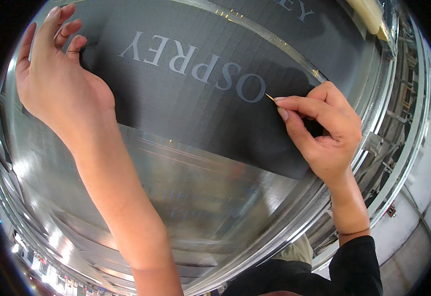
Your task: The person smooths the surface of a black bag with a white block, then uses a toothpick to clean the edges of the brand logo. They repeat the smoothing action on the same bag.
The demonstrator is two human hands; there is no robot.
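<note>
A shiny metal surface [191, 197] spreads across the view, and on it, toward twelve o'clock, lies a dark sheet [186, 113]. A narrow pale band [274, 42] crosses the sheet beyond a row of pale letters [212, 70], which stand upside down to the person and run from ten o'clock down toward four.

The left hand [53, 69] is at about nine o'clock from the row, well apart from it, its fingers spread and loosely curled, with nothing visible in them. The right hand [334, 123] is much the nearer to the round end letter [261, 89], just off its four o'clock side.

Its thumb and forefinger are pinched together on a thin pointed stick [270, 97], small and yellowish. The stick lies at the ten o'clock side of the right hand, its long axis running from the fingertips up toward ten o'clock, so the point meets the letter's outer edge near four o'clock; whether it presses there or hovers just above is too fine to tell.
</note>
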